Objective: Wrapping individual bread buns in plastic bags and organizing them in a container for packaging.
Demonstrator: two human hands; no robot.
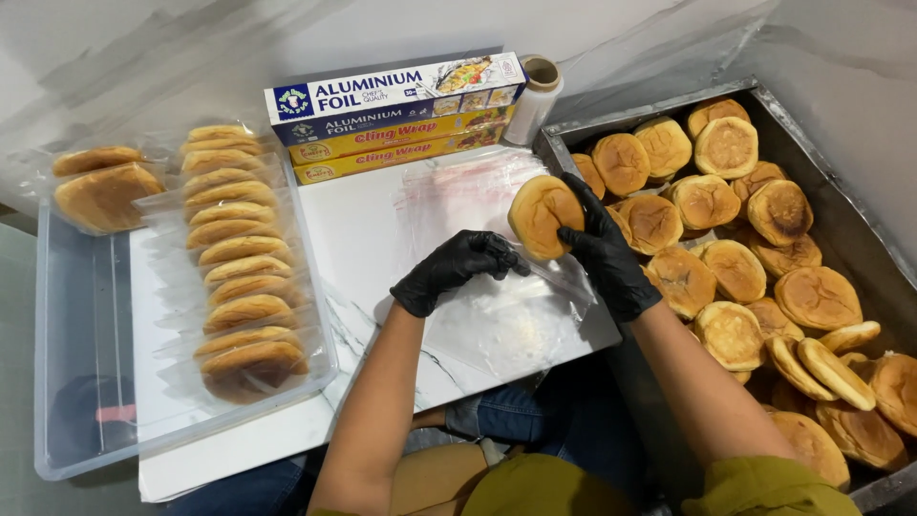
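The bun (pixel 542 215) is round, golden-brown w/ a darker edge and a slightly creased top, tilted so its top faces the camera. Under it lies a clear plastic bag (pixel 497 320) w/ a red strip along its far end, flat on a stack of similar bags.

Left to right: a clear plastic tub (pixel 81 382) holds a row of bagged buns (pixel 239 258) standing on edge, plus two more bagged ones (pixel 100 186) at its far left corner. The tub rests on a white marble-look desk (pixel 358 239). At the back, approx. center, three long boxes (pixel 396 115) of foil and wrap are stacked, w/ a roll of clear film (pixel 537 96) upright just beside them. On the right sits a big metal tray (pixel 850 229) full of loose buns (pixel 745 268). The wall behind is pale grey w/ streaks.

Both hands wear black gloves. The left hand (pixel 457 268) is curled, fingertips pinching the bag's edge near its mouth, just below-left of the bun. The right hand (pixel 604 250) grips the bun from its right side, fingers wrapped over the rim, holding it above the bag and beside the tray's near-left corner.
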